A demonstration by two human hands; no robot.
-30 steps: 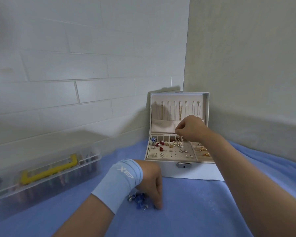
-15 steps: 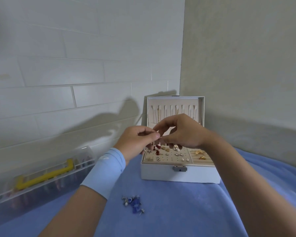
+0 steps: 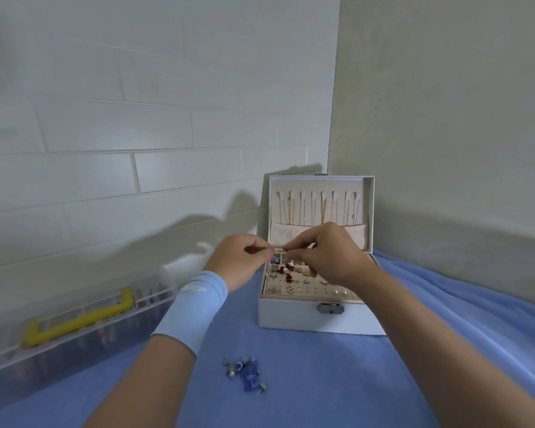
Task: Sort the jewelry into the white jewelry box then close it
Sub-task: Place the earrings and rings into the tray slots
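The white jewelry box [image 3: 294, 318] stands open on the blue cloth, its lid upright with thin chains hanging inside. Its beige tray holds several small earrings, red, gold and pearl. My left hand [image 3: 240, 261] and my right hand [image 3: 325, 253] meet just above the tray's back left corner. Their fingertips pinch a tiny piece of jewelry [image 3: 278, 249] between them, too small to identify. A small pile of blue and silver earrings [image 3: 246, 372] lies on the cloth in front of the box, between my forearms.
A clear plastic case with a yellow handle [image 3: 78, 322] lies along the left wall. The box sits in the corner where the tiled wall meets the plain wall. Folded blue cloth [image 3: 464, 307] rises to the right.
A second ago my left hand was at the earring pile and my right was over the tray. The left hand rose to meet the right, and both now pinch a small piece.
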